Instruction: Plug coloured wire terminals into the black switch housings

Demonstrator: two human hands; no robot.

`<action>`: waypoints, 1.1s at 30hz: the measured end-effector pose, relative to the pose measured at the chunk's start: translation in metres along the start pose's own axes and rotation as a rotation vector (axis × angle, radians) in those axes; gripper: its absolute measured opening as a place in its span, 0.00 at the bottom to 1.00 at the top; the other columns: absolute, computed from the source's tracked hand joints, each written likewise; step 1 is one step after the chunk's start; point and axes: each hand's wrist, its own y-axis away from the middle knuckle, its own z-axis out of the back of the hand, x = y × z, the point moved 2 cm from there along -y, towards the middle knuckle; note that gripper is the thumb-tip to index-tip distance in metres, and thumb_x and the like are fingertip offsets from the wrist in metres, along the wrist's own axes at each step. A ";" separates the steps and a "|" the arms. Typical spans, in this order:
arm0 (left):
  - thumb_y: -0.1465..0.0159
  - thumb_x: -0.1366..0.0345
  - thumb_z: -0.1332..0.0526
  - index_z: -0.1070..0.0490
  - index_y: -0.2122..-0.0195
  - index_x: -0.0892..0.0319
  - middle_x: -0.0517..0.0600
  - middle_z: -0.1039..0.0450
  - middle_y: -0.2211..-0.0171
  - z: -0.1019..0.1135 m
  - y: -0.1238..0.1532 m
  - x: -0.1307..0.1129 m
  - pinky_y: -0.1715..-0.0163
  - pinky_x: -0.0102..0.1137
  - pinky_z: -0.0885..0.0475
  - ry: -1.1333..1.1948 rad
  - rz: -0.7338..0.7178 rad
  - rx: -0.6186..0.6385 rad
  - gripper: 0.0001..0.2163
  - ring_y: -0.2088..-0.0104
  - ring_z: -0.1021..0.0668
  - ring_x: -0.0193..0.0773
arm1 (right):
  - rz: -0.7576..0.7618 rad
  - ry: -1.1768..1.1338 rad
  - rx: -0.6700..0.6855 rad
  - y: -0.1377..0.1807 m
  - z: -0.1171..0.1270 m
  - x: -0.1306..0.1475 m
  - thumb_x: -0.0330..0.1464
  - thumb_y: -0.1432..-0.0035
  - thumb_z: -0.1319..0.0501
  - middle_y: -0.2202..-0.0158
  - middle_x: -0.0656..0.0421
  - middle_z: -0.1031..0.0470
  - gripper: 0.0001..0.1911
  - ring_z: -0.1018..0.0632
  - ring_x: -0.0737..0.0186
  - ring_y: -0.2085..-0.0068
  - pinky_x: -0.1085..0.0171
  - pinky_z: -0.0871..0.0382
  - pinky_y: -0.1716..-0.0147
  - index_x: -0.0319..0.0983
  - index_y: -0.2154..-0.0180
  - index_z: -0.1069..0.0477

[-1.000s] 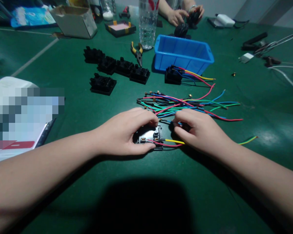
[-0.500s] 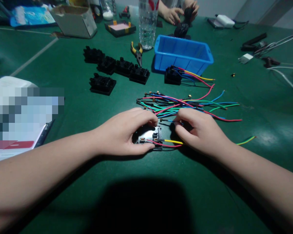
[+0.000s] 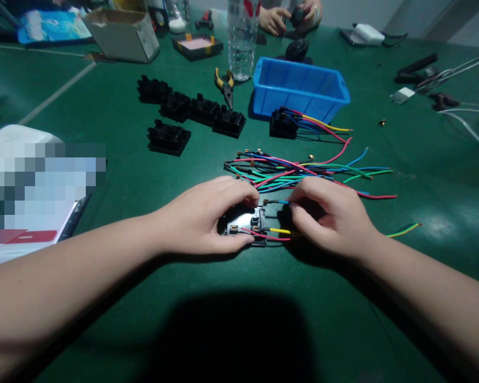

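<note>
My left hand (image 3: 211, 215) is closed around a black socket housing (image 3: 245, 219) with a shiny metal plate, lying on the green table. Red and yellow wires (image 3: 280, 231) with brass terminals are attached along its near side and run right, under my other hand. Between thumb and forefinger, my right hand (image 3: 327, 210) pinches a blue wire (image 3: 282, 202); its terminal end points left, close to the housing's far right corner. Whether the terminal touches the housing I cannot tell. Just beyond both hands lies a loose bundle of coloured wires (image 3: 287, 173).
Several black housings (image 3: 168, 137) sit at the back left near yellow-handled pliers (image 3: 224, 88). A wired housing (image 3: 283, 123) stands before a blue bin (image 3: 301, 88). Behind are a water bottle (image 3: 241, 48), a cardboard box (image 3: 123, 34) and another person's hands (image 3: 275, 20).
My right hand has shifted slightly right and down, and the blue wire's terminal lies a little nearer the housing's corner. My left hand keeps its hold. The other person's hands have moved slightly.
</note>
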 end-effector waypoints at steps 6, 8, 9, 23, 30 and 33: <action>0.41 0.63 0.35 0.34 0.56 0.61 0.50 0.28 0.60 -0.002 0.000 0.000 0.60 0.30 0.33 0.000 0.009 -0.004 0.15 0.61 0.27 0.37 | 0.231 -0.004 -0.069 0.005 0.003 0.003 0.27 0.47 0.46 0.75 0.59 0.29 0.05 0.29 0.63 0.73 0.64 0.36 0.73 0.41 0.73 0.35; 0.42 0.63 0.35 0.34 0.56 0.61 0.50 0.28 0.60 -0.002 0.001 -0.001 0.60 0.30 0.33 0.000 0.013 -0.003 0.15 0.61 0.27 0.37 | 0.272 -0.003 -0.070 0.005 0.002 0.002 0.27 0.47 0.46 0.75 0.59 0.30 0.05 0.29 0.63 0.74 0.64 0.37 0.74 0.40 0.73 0.35; 0.42 0.63 0.35 0.34 0.56 0.61 0.50 0.28 0.60 -0.001 0.001 -0.001 0.60 0.30 0.33 0.000 0.012 -0.004 0.15 0.61 0.27 0.37 | 0.275 0.003 -0.062 0.005 0.001 0.001 0.27 0.47 0.45 0.75 0.59 0.30 0.05 0.29 0.63 0.74 0.64 0.38 0.74 0.40 0.73 0.34; 0.41 0.64 0.35 0.34 0.55 0.60 0.50 0.28 0.59 -0.002 0.001 0.000 0.59 0.30 0.31 -0.016 -0.008 -0.032 0.15 0.59 0.26 0.38 | 0.379 0.047 -0.027 0.004 0.002 0.004 0.25 0.43 0.44 0.73 0.57 0.27 0.06 0.28 0.63 0.73 0.64 0.39 0.75 0.40 0.71 0.34; 0.39 0.63 0.36 0.34 0.54 0.63 0.54 0.27 0.57 0.000 0.001 0.000 0.56 0.35 0.29 -0.014 -0.124 -0.110 0.15 0.57 0.26 0.42 | 0.406 0.076 -0.039 0.005 0.001 0.003 0.25 0.42 0.44 0.72 0.55 0.26 0.05 0.28 0.63 0.73 0.64 0.39 0.76 0.39 0.70 0.32; 0.40 0.66 0.37 0.34 0.55 0.63 0.55 0.27 0.58 0.001 0.001 -0.002 0.54 0.38 0.29 0.004 -0.175 -0.128 0.14 0.56 0.26 0.43 | 0.403 0.080 -0.038 0.005 0.001 0.003 0.26 0.42 0.44 0.71 0.55 0.25 0.05 0.27 0.63 0.72 0.63 0.39 0.76 0.39 0.70 0.32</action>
